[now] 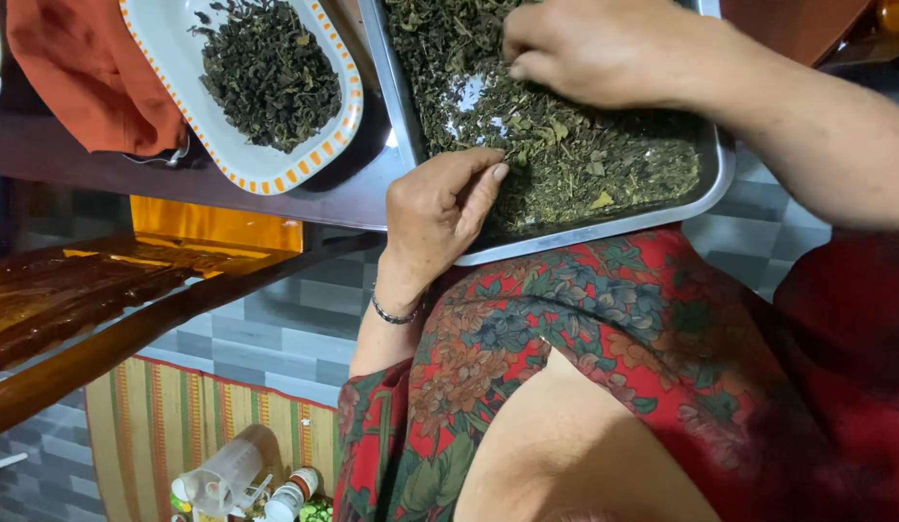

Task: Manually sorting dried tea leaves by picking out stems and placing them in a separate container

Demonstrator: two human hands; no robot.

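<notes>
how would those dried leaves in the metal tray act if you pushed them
The dried leaves look loose and crumbly, so they would probably scatter and slide over the metal tray, whose bare patches show. They seem light and brittle, likely to break under the right hand.

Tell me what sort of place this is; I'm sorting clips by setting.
Probably a home: a steel tray of dried leaves rests on the person's lap, beside a patterned dish, above a tiled floor with a woven mat.
</notes>
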